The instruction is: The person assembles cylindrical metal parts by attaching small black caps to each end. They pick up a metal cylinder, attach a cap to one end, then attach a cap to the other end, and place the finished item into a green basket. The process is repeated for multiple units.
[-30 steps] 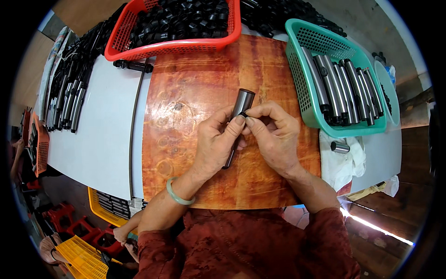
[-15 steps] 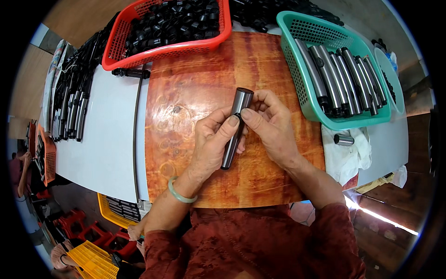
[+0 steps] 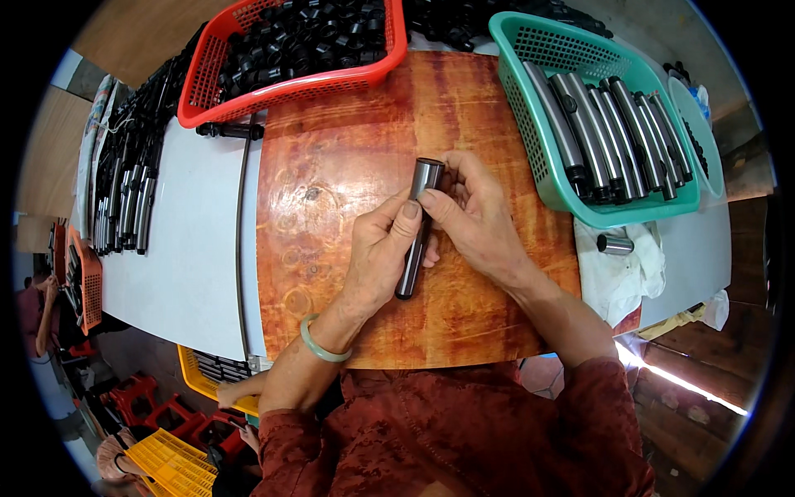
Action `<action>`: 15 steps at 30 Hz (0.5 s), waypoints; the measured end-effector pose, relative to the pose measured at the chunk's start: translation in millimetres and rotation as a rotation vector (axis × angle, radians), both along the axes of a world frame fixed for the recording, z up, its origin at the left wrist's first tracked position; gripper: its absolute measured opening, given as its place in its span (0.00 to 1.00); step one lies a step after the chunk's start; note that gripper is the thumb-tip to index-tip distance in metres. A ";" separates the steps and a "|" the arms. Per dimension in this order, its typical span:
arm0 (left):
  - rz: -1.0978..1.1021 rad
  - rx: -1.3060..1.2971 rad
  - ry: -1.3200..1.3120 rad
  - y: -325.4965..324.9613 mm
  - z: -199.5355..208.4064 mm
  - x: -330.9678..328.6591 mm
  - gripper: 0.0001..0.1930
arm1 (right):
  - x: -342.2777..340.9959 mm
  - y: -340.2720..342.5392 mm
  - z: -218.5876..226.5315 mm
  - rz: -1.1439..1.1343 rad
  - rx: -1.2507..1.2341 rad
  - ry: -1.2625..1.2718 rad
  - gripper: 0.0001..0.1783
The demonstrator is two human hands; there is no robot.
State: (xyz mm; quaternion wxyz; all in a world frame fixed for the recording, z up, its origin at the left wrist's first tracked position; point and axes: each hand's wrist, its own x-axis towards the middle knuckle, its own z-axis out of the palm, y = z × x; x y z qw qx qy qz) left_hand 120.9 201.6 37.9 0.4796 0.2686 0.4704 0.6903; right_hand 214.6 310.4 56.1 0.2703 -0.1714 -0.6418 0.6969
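Over the middle of the wooden board, I hold a silver-grey metal tube (image 3: pixel 426 176) with black ends, tilted with its upper end leaning slightly right. My left hand (image 3: pixel 374 253) is closed round its middle, thumb lying along the front. On the upper part, my right hand (image 3: pixel 482 228) grips the tube with its thumb pressed near my left thumb and its fingers curled behind. A dark joint or part under the thumbs is mostly hidden. The green basket (image 3: pixel 540 157) at the right holds several similar silver tubes (image 3: pixel 590 132) with black ends.
A red basket (image 3: pixel 286 98) of small black rings stands at the far left. Black and silver tubes (image 3: pixel 132 203) lie piled on the white tabletop (image 3: pixel 195 257). One short silver piece (image 3: pixel 614 244) rests on a white cloth (image 3: pixel 609 286). Another person's arm (image 3: pixel 242 391) reaches over a yellow crate (image 3: pixel 192 374).
Both hands still hold the tube, which has turned slightly more upright. My right thumb has shifted a little on it. The other person's arm at lower left has moved over the yellow crate.
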 end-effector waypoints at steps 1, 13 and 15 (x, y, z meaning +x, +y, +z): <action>-0.002 0.011 -0.007 0.0 0.4 -0.4 0.24 | -0.4 1.9 -2.6 0.010 0.026 0.015 0.15; -0.100 -0.006 -0.413 -1.9 9.9 -2.4 0.22 | 0.1 6.0 3.9 0.079 -0.164 0.042 0.15; -0.090 -0.010 -0.414 -1.6 9.1 -2.0 0.22 | 0.4 5.9 4.6 0.088 -0.176 0.022 0.16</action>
